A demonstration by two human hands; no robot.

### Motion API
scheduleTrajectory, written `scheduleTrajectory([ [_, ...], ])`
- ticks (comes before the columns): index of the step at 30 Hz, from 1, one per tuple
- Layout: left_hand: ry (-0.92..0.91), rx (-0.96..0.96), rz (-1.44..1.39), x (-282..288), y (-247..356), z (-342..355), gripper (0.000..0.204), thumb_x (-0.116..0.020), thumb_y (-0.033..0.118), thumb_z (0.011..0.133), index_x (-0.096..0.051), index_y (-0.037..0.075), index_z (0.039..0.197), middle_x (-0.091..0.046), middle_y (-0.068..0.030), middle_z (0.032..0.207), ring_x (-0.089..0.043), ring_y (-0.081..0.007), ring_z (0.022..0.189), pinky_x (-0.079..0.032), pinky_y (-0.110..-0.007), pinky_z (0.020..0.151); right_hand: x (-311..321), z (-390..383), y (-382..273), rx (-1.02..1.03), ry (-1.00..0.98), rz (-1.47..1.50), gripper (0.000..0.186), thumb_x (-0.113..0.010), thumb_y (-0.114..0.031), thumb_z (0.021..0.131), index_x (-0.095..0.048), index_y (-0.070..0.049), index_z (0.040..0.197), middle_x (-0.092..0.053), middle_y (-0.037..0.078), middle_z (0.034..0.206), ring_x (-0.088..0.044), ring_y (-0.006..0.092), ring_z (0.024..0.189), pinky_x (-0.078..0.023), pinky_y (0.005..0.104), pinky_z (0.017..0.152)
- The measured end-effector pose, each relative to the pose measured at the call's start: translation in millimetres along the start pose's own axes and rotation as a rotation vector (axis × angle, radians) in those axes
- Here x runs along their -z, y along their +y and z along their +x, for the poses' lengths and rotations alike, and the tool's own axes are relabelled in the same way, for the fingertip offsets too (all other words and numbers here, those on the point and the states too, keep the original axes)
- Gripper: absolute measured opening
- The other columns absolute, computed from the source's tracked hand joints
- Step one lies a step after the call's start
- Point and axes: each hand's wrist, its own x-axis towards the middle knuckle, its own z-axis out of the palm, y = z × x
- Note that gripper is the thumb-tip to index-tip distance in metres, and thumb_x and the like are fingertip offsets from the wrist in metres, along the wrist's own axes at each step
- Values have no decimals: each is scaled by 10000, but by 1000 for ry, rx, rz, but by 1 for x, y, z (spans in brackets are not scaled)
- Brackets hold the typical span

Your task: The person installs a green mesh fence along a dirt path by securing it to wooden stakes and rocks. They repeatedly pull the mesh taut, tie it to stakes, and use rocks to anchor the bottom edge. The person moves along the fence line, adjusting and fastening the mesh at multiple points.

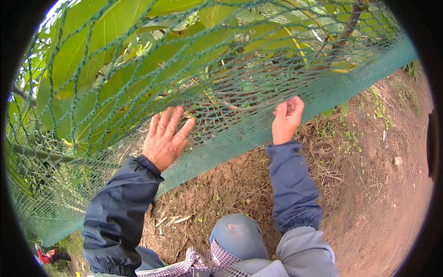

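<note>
A green mesh net [221,154] stretches slantwise in front of me, with large green leaves [138,69] behind its open mesh. My left hand [167,136] lies against the net, fingers spread and palm turned to the mesh. To the right, at the net's denser lower band, is my right hand [287,121] with its fingers curled toward the thumb. Whatever those fingers hold, if anything, is too small to tell. A yellowish bit of leaf [188,116] shows beside the left fingertips.
Brown bare soil [378,194] slopes away at the right, with dry stalks [318,173] and small weeds [341,134] along the net's lower edge. A branch [353,21] rises behind the net. A person in red [46,256] is far off at the lower left. My knee [237,235] is below.
</note>
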Motion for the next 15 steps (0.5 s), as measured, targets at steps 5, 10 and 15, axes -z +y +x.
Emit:
scheduleTrajectory([
  [5, -78, -2, -27, 1, 2, 4, 697, -663, 314, 785, -352, 209, 1400, -212, -164, 1488, -183, -358, 1379, -165, -503, 1111, -32, 35, 15, 76, -9, -431, 181, -590, -78, 801, -429, -7, 842, -490, 88, 669, -473, 210, 593, -418, 345, 572],
  [10, -75, -15, 16, -5, -8, 6, 692, -655, 339, 783, -368, 163, 1388, -174, -155, 1506, -162, -336, 1390, -142, -471, 1124, -17, 40, 15, -50, -94, -554, 266, -626, -205, 804, -457, 0, 826, -565, 148, 728, -537, 310, 638, -434, 409, 596],
  [15, -101, -90, -48, 1, -7, -1, 672, -652, 360, 778, -416, 114, 1357, -157, -144, 1515, -155, -297, 1397, -140, -423, 1130, 25, 16, -24, -125, -245, -1122, 452, -532, -461, 856, -605, -22, 939, -638, 220, 937, -597, 404, 893, -466, 475, 765],
])
